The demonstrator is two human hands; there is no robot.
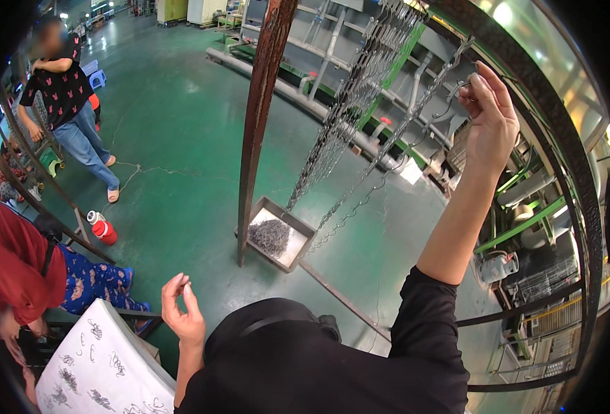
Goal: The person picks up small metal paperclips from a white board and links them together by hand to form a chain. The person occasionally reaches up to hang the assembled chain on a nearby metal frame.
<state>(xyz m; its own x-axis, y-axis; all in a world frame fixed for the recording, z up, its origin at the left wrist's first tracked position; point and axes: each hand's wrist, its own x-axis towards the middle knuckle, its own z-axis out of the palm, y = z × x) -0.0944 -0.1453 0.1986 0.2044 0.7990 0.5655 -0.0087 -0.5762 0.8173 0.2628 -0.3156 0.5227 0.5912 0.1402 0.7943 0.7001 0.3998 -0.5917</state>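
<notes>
My right hand (491, 114) is raised at the upper right, thumb and fingertips pinched together. They close at a thin wire strand with hooks (440, 114), which bows away from the other hanging strands. Lower on the left, my left hand (183, 310) is held up with its fingers curled toward the thumb; whatever it may hold is too small to make out. A dense bunch of metal hook chains (350, 96) hangs beyond the upright bar. Beneath the chains, a grey tray (297, 222) contains a heap of small dark pieces.
A rusty upright bar (258, 117) stands ahead. At lower left, a white-topped table (50, 386) bears scattered small dark wire pieces, beside a person in a red top (8, 255). Another person (67, 96) stands farther off. A curved dark frame (584, 207) runs along the right.
</notes>
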